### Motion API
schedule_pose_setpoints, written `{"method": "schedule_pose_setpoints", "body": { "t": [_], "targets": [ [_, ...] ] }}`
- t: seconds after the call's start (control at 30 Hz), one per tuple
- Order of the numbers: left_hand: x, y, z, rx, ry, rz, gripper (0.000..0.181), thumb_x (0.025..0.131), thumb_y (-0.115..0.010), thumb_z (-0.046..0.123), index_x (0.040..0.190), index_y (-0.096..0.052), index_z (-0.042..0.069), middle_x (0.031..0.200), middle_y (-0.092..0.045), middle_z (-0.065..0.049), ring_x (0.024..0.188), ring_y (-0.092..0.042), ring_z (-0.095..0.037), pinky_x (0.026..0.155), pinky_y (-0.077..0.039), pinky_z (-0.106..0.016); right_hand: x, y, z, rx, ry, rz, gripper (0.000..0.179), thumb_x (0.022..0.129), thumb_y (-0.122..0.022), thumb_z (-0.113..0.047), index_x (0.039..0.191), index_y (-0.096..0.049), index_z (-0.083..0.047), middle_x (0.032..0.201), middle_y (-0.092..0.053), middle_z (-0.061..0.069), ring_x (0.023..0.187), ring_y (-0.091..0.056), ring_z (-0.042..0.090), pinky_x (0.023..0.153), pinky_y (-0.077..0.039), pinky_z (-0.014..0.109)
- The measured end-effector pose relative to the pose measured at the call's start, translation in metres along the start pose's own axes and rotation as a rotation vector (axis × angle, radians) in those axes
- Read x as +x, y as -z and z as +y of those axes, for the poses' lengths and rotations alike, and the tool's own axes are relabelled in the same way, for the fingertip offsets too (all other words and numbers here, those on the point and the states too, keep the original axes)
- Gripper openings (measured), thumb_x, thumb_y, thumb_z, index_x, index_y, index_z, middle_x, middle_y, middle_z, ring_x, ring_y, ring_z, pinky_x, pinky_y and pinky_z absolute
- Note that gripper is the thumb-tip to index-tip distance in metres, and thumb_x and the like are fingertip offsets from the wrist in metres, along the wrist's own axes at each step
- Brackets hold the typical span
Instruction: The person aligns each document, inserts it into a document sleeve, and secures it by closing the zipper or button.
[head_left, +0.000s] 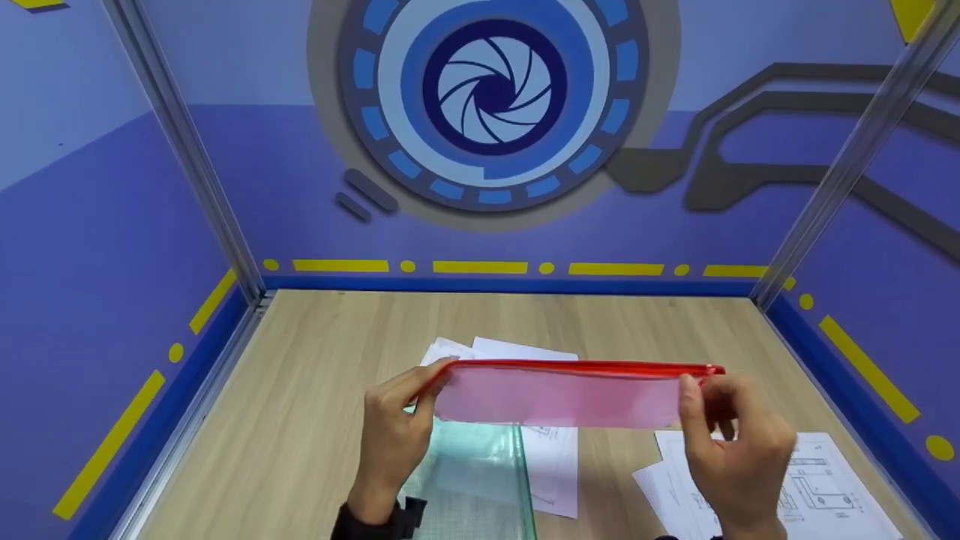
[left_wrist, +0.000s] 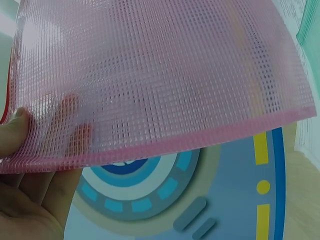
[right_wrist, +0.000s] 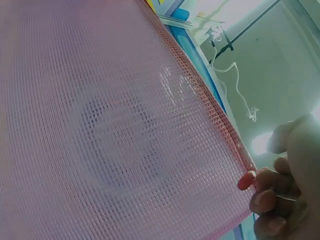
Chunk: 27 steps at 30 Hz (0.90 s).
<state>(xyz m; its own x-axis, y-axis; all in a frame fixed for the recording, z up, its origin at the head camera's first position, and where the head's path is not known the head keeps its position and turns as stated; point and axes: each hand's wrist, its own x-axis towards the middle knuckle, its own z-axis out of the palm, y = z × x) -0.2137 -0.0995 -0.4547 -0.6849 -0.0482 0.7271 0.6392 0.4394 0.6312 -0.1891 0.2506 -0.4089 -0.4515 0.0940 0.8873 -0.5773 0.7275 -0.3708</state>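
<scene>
A pink mesh zipper pouch [head_left: 562, 399] with a red zipper [head_left: 577, 367] along its top edge is stretched between both hands above the table. My left hand [head_left: 397, 427] pinches its left end, the thumb on the near side; in the left wrist view some fingers show through the mesh [left_wrist: 175, 75]. At the other end, my right hand [head_left: 739, 450] grips the corner by the zipper. A small red zipper pull [right_wrist: 246, 180] shows at those fingertips in the right wrist view. Below the pouch lies a green mesh pouch [head_left: 480, 487], partly covered by it.
Printed sheets [head_left: 555, 472] lie under and beside the green pouch. More sheets with line drawings [head_left: 832, 480] are at the right, partly behind my right hand. Blue printed panels [head_left: 285, 187] with metal posts [head_left: 187, 150] enclose the wooden table [head_left: 300, 390].
</scene>
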Motion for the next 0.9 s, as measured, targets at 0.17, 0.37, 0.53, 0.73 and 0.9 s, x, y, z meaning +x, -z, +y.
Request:
{"method": "schedule_pose_setpoints", "body": {
  "t": [0.17, 0.37, 0.53, 0.73, 0.9],
  "targets": [
    [-0.002, -0.012, 0.006, -0.032, -0.049, 0.039, 0.04, 0.089, -0.077, -0.012, 0.122, -0.08, 0.011, 0.111, -0.08, 0.002, 0.096, -0.077, -0.013, 0.083, -0.059, -0.024, -0.003, -0.009, -0.002, 0.053, -0.085, -0.253, 0.017, 0.09, -0.081, 0.0, 0.085, -0.071, -0.013, 0.064, -0.058, -0.013, 0.053, -0.049, 0.004, 0.051, -0.04, 0.015],
    [-0.004, -0.031, 0.014, -0.062, -0.226, 0.02, 0.039, 0.09, -0.075, -0.013, 0.121, -0.08, 0.01, 0.109, -0.079, 0.0, 0.096, -0.076, -0.015, 0.082, -0.059, -0.024, -0.004, -0.02, -0.004, 0.259, -0.326, -0.492, 0.024, 0.109, -0.057, -0.007, 0.098, -0.078, -0.014, 0.079, -0.075, -0.008, 0.059, -0.068, 0.013, 0.056, -0.055, 0.025],
    [-0.009, -0.046, 0.023, -0.08, -0.308, -0.094, 0.041, 0.091, -0.075, -0.011, 0.123, -0.08, 0.014, 0.111, -0.079, 0.002, 0.098, -0.076, -0.014, 0.083, -0.06, -0.027, -0.004, -0.025, -0.004, 0.318, -0.508, -0.554, 0.045, 0.116, -0.039, -0.019, 0.099, -0.08, -0.01, 0.087, -0.079, -0.001, 0.07, -0.075, 0.018, 0.063, -0.06, 0.031],
    [-0.017, -0.06, 0.032, -0.071, -0.3, -0.189, 0.039, 0.095, -0.074, -0.004, 0.126, -0.079, 0.019, 0.114, -0.078, 0.004, 0.097, -0.075, -0.011, 0.081, -0.061, -0.025, 0.0, -0.026, -0.005, 0.341, -0.66, -0.558, 0.047, 0.116, -0.043, -0.03, 0.095, -0.077, -0.004, 0.085, -0.079, 0.005, 0.068, -0.076, 0.023, 0.063, -0.062, 0.034],
    [-0.019, -0.062, 0.035, -0.106, -0.243, -0.233, 0.044, 0.093, -0.075, -0.008, 0.129, -0.079, 0.019, 0.123, -0.076, 0.004, 0.108, -0.074, -0.014, 0.09, -0.059, -0.028, 0.001, -0.025, -0.005, 0.545, -0.684, -0.524, 0.029, 0.114, -0.047, -0.015, 0.114, -0.065, 0.007, 0.09, -0.078, 0.018, 0.075, -0.078, 0.031, 0.063, -0.063, 0.039]
  ]
}}
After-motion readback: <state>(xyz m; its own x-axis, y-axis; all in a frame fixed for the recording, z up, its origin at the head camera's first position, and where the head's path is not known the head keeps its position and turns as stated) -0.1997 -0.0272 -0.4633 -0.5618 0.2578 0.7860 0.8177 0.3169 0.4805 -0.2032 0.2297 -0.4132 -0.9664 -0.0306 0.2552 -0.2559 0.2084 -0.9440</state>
